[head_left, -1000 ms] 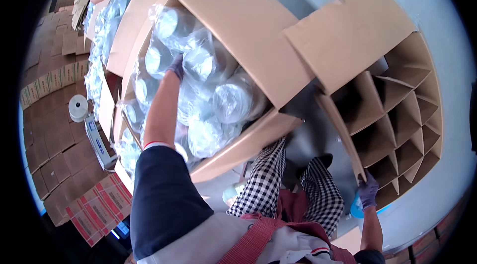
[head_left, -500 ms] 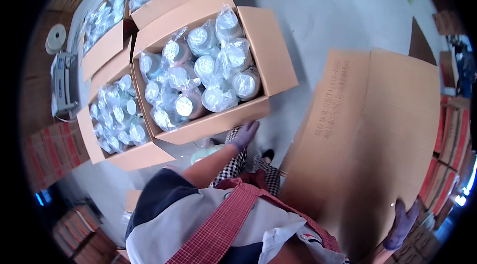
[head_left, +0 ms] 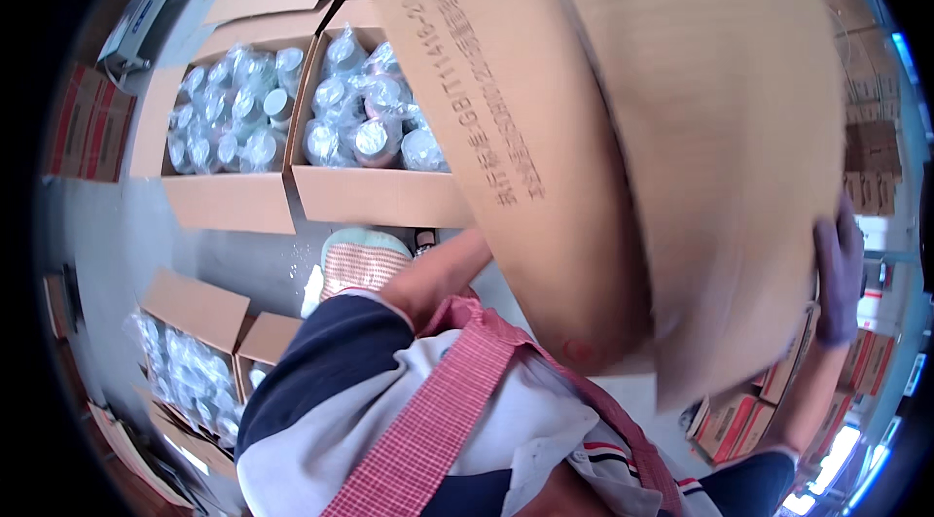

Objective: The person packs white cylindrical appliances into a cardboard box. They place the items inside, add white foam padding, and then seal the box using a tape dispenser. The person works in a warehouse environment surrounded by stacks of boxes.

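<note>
A large brown cardboard carton point(head_left: 739, 128) is raised in front of me, tilted, with two broad panels meeting at a dark crease. Dark printing runs down its left panel. My right hand point(head_left: 839, 274), in a purple glove, grips its right edge. My left forearm reaches up behind the carton's lower left side, and the carton hides that hand and its fingers. Just left of the carton stands an open box point(head_left: 379, 194) of plastic-wrapped round-topped items point(head_left: 375, 140), partly covered by it.
Another open box point(head_left: 229, 204) of wrapped items adjoins on the left. Below it sits a further open box point(head_left: 199, 303). A stool with a striped cushion point(head_left: 365, 264) is by my left arm. A scale point(head_left: 146, 16) stands far left; red-striped cartons point(head_left: 735, 425) are stacked at right.
The carton has risen from my right side and swung left and up, now covering part of the filled box. My right hand moved up with it; my left hand went behind it.
</note>
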A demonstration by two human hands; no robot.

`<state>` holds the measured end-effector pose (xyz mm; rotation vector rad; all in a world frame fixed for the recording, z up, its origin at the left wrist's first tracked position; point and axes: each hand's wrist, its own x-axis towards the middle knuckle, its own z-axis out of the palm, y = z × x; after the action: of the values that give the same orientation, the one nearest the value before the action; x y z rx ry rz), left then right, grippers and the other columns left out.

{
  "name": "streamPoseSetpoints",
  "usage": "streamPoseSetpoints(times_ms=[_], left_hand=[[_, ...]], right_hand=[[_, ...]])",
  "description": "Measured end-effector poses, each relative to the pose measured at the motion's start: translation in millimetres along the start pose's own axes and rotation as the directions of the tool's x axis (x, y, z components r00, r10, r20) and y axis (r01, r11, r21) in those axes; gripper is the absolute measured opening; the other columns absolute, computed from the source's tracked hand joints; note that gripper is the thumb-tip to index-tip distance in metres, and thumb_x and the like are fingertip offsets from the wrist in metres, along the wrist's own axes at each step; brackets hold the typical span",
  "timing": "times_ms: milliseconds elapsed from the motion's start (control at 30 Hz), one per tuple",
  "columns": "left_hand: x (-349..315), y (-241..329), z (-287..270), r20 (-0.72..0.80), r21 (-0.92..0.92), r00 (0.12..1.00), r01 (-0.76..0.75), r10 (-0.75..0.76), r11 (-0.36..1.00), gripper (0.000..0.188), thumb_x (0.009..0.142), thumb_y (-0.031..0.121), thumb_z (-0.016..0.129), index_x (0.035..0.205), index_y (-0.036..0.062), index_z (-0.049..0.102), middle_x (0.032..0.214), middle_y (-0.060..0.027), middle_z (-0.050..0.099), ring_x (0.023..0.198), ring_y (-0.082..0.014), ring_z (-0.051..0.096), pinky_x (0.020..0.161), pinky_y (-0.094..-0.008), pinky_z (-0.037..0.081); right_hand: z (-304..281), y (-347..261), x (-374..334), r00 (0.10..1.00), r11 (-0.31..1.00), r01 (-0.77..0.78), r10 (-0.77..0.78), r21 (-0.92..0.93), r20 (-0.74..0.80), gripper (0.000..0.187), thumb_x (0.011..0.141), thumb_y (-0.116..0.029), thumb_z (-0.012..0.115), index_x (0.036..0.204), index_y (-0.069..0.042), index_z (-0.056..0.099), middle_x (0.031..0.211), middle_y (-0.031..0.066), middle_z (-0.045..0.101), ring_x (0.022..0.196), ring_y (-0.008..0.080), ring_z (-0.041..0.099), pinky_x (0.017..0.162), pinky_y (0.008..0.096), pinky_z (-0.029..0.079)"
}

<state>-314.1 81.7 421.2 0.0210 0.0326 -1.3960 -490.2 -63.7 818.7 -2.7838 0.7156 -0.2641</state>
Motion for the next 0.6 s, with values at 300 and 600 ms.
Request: streamPoseSetpoints(times_ms=[300, 600], left_hand=[[-93, 69, -113, -0.427, 0.161, 0.845, -0.279, 0.322, 0.947, 0.067, 0.09, 0.058, 0.038, 0.137, 0.0101, 0.035, 0.138, -0.0081, 0.04, 0.123, -0.0234, 0.043, 0.101, -0.0441, 0.037], [-210, 73, -52, -0.602, 0.592, 0.434, -0.322, 0.671, 0.739, 0.055, 0.093, 0.042, 0.046, 0.13, 0.0022, 0.041, 0.124, -0.0129, 0.052, 0.11, -0.0226, 0.054, 0.096, -0.0389, 0.044]], right_hand=[[315, -45, 104, 0.749, 0.747, 0.658, -0.635, -0.098, 0.188, 0.069, 0.08, -0.043, 0.057, 0.134, -0.004, 0.038, 0.139, 0.0173, 0.034, 0.132, 0.0352, 0.025, 0.107, 0.0551, 0.012], [434, -51, 121, 0.775, 0.78, 0.623, -0.626, 0.064, 0.081, 0.065, 0.081, -0.041, 0.056, 0.136, -0.012, 0.037, 0.139, 0.0175, 0.034, 0.13, 0.0346, 0.027, 0.102, 0.0599, 0.014]])
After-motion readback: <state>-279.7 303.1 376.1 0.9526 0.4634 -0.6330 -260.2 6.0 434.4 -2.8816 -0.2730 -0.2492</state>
